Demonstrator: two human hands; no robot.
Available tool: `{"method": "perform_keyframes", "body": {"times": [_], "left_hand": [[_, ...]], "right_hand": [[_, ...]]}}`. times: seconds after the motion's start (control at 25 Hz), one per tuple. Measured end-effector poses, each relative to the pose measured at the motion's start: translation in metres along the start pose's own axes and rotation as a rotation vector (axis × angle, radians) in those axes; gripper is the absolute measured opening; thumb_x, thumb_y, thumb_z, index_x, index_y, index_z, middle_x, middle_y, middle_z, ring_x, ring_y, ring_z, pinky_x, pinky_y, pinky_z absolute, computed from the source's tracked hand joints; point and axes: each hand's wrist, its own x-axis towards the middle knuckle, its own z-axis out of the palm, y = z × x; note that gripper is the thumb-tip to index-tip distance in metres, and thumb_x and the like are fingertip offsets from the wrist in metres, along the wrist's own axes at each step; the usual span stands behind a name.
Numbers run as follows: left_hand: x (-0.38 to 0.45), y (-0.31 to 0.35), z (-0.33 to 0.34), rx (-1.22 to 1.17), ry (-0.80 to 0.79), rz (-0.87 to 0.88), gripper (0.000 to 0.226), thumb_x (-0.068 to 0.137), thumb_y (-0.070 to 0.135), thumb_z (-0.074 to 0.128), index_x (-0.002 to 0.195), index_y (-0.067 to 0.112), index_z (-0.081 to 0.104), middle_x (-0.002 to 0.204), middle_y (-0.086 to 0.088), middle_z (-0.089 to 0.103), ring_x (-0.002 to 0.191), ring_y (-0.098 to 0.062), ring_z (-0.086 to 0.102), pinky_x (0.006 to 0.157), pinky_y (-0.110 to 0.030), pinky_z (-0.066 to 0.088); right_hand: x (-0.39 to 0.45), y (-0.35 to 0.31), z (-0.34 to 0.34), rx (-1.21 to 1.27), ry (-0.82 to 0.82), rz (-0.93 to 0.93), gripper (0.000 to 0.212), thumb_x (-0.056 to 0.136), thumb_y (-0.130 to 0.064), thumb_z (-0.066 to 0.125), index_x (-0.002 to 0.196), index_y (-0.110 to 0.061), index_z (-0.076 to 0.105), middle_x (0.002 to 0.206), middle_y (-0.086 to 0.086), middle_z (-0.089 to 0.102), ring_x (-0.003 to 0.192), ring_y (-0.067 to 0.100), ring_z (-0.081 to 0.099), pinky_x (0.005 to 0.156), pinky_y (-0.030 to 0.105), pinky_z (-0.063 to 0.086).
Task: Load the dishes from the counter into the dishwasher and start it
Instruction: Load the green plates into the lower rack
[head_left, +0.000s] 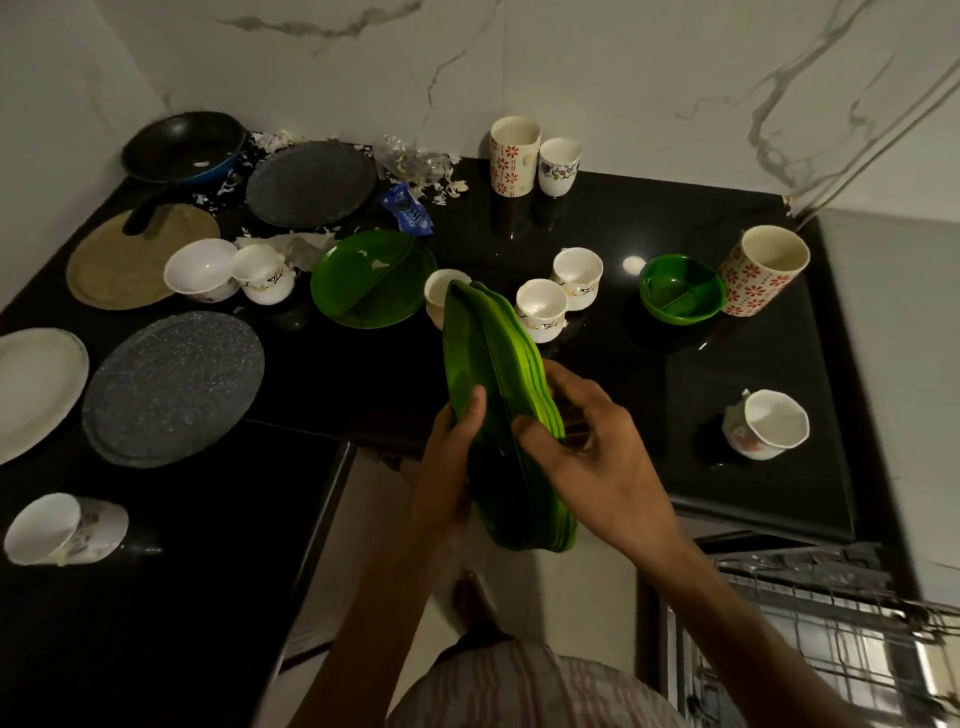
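I hold a stack of green plates (498, 374) on edge above the front of the black worktop (675, 395), both hands on it. My left hand (452, 457) grips the stack from the left, its thumb lying across the top plate's face and its fingers curled round behind, out of sight. My right hand (587, 447) pinches the right rim of the stack, thumb on the near face and fingers bent round the edges.

Just beyond the stack, on the worktop, lies one more green plate (374, 280) with a divider, flat and apart from the rest. A small green bowl (681, 291) stands to the right, beside a tall flowered mug (763, 270). Two more flowered mugs (535, 156) stand together near the marble wall. Three white cups (561, 291) stand close behind the stack, one partly hidden by it. Another white cup (766, 423) stands alone at the right.

On the left are two speckled grey plates (171, 387), a white plate (36, 389), a tan round board (135, 254), a black frying pan (182, 148), a white bowl (200, 270) touching a cup, and a tipped cup (65, 527) lying on its side. Scraps and a blue wrapper (408, 210) lie near the back.

The dishwasher rack (831, 623) shows at the lower right, pulled out below the worktop.
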Motion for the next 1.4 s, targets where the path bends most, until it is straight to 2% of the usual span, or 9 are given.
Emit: {"method": "perform_keyframes", "body": {"times": [0.12,0.28,0.48,0.64,0.72,0.84,0.96,1.16,1.4], "left_hand": [[-0.021,-0.011,0.015,-0.001,0.026,0.002,0.068,0.082,0.056,0.067,0.137,0.017,0.052,0.130,-0.015,0.062,0.119,-0.031,0.061,0.102,-0.053,0.046],[-0.051,-0.029,0.033,0.025,0.076,0.012,0.053,0.086,0.048,0.054,0.129,0.017,0.059,0.121,-0.013,0.067,0.108,-0.025,0.067,0.083,-0.039,0.057],[-0.088,-0.062,0.042,-0.002,0.128,-0.010,0.054,0.086,0.050,0.056,0.128,0.017,0.061,0.120,-0.012,0.068,0.111,-0.028,0.066,0.094,-0.048,0.052],[-0.116,-0.078,0.046,-0.010,0.161,-0.029,0.045,0.083,0.046,0.052,0.118,0.020,0.064,0.104,-0.002,0.075,0.095,-0.017,0.072,0.069,-0.028,0.058],[-0.126,-0.085,0.043,0.016,0.195,-0.028,0.038,0.087,0.041,0.052,0.116,0.021,0.064,0.102,0.000,0.075,0.093,-0.016,0.072,0.066,-0.027,0.057],[-0.135,-0.095,0.033,0.079,0.294,-0.073,0.026,0.095,0.028,0.057,0.121,0.024,0.061,0.108,-0.002,0.072,0.090,-0.017,0.072,0.064,-0.027,0.056],[-0.146,-0.109,0.018,0.072,0.305,-0.106,0.021,0.097,0.022,0.056,0.117,0.025,0.061,0.109,-0.008,0.072,0.089,-0.019,0.072,0.061,-0.027,0.055],[-0.165,-0.140,-0.013,0.086,0.278,-0.105,0.020,0.098,0.016,0.053,0.116,0.013,0.063,0.102,-0.012,0.072,0.082,-0.023,0.071,0.055,-0.026,0.053],[-0.195,-0.180,-0.048,0.143,0.229,-0.129,0.015,0.099,0.012,0.053,0.100,0.012,0.068,0.084,-0.003,0.074,0.071,-0.016,0.071,0.051,-0.023,0.051]], "right_hand": [[-0.018,0.004,-0.013,0.019,-0.018,-0.010,0.046,0.088,-0.021,0.068,0.131,-0.029,0.056,0.113,-0.005,0.058,0.093,0.002,0.062,0.067,0.013,0.051],[-0.047,0.009,-0.028,0.012,-0.066,-0.055,0.039,0.089,-0.026,0.067,0.125,-0.037,0.055,0.110,-0.006,0.056,0.092,0.006,0.060,0.070,0.020,0.055],[-0.084,0.019,-0.046,-0.006,-0.147,-0.073,0.036,0.090,-0.030,0.065,0.105,-0.055,0.044,0.110,-0.005,0.055,0.093,0.005,0.058,0.075,0.020,0.054],[-0.112,0.024,-0.051,0.020,-0.186,-0.030,0.031,0.090,-0.031,0.064,0.098,-0.055,0.047,0.108,-0.013,0.053,0.096,0.001,0.056,0.075,0.018,0.054],[-0.128,0.026,-0.049,0.028,-0.166,-0.009,0.029,0.090,-0.031,0.065,0.105,-0.053,0.051,0.109,-0.012,0.055,0.093,0.004,0.059,0.072,0.021,0.056],[-0.147,0.030,-0.045,0.064,-0.126,0.070,0.038,0.089,-0.029,0.067,0.126,-0.033,0.057,0.113,-0.015,0.058,0.087,0.000,0.063,0.066,0.014,0.054],[-0.170,0.032,-0.033,0.111,-0.059,0.153,0.045,0.085,-0.033,0.072,0.127,-0.032,0.057,0.112,-0.019,0.057,0.087,-0.002,0.063,0.065,0.014,0.054],[-0.209,0.050,0.002,0.095,0.044,0.202,0.057,0.071,-0.051,0.076,0.122,-0.029,0.064,0.108,-0.009,0.064,0.073,0.015,0.066,0.060,0.027,0.056],[-0.254,0.073,0.025,0.193,0.063,0.272,0.046,0.070,-0.036,0.078,0.112,-0.021,0.067,0.090,-0.005,0.061,0.044,0.001,0.055,0.045,0.011,0.041]]}}
